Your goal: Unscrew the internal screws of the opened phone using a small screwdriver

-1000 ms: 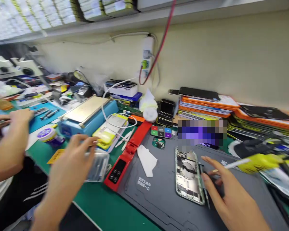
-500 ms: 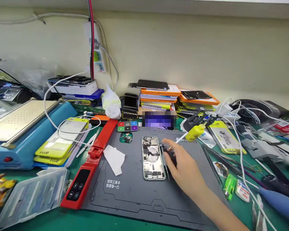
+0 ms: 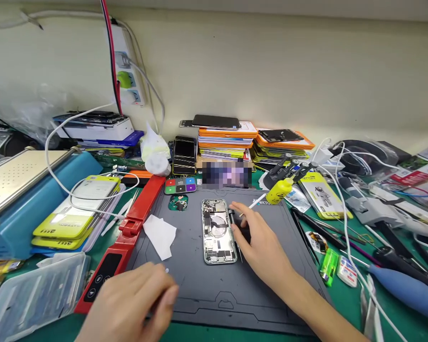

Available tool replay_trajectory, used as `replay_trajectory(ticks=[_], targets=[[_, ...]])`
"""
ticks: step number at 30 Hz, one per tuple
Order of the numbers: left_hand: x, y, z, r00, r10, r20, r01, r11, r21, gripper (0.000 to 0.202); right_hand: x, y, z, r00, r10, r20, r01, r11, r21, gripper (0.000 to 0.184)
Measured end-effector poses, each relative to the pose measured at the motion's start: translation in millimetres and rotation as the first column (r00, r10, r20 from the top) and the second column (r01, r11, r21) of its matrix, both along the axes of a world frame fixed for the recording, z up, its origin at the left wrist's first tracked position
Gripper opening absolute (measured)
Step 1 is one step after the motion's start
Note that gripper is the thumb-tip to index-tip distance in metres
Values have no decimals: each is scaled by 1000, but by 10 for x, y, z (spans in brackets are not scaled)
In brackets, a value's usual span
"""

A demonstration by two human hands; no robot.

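Observation:
An opened phone [image 3: 219, 232] lies on the dark grey work mat [image 3: 196, 294], its inner parts and round coil showing. Along its right edge lies a slim dark screwdriver [image 3: 231, 216]. My right hand [image 3: 262, 240] rests beside it with fingers apart, fingertips close to or touching the screwdriver; a dark item under the palm is mostly hidden. A yellow bottle [image 3: 280, 191] with a long white nozzle lies behind that hand, the nozzle passing behind a finger. My left hand [image 3: 131, 299], slightly blurred, is above the mat's front left, fingers curled; whatever they hold is hidden.
A red folding lamp [image 3: 131, 227] borders the mat on the left, near a white tissue [image 3: 160, 236] and a clear plastic case [image 3: 39, 294]. Tools and a blue-handled tool [image 3: 406, 289] crowd the right. Stacked boxes [image 3: 226, 137] stand at the back.
My left hand has come in from the far left edge to the mat's front left, its fingers curled. The whole view has shifted a little. My right hand stays beside the phone.

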State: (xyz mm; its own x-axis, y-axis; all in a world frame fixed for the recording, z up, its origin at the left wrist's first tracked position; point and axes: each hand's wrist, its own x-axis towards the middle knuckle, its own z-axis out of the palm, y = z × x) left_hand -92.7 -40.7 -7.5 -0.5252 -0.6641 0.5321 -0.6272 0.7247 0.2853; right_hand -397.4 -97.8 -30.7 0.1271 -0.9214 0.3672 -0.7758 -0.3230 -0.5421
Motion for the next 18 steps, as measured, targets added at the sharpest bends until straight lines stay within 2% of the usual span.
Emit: replay_trajectory(ticks=[2, 6, 13, 18], targets=[[-277, -192, 63, 994, -106, -14, 107, 993, 53, 24, -2, 9, -16, 1000, 6, 2, -6, 1000, -16, 42], [-572, -443, 31, 982, -173, 73, 171, 985, 28, 29, -8, 8, -47, 1000, 25, -2, -25, 998, -53, 43], [-737, -470, -203, 964, -204, 170, 217, 974, -62, 31, -11, -3, -52, 999, 28, -29, -30, 995, -96, 43], [-702, -453, -241, 946, -187, 264, 232, 961, -150, 26, -12, 8, -16, 999, 26, -35, -29, 994, -102, 50]])
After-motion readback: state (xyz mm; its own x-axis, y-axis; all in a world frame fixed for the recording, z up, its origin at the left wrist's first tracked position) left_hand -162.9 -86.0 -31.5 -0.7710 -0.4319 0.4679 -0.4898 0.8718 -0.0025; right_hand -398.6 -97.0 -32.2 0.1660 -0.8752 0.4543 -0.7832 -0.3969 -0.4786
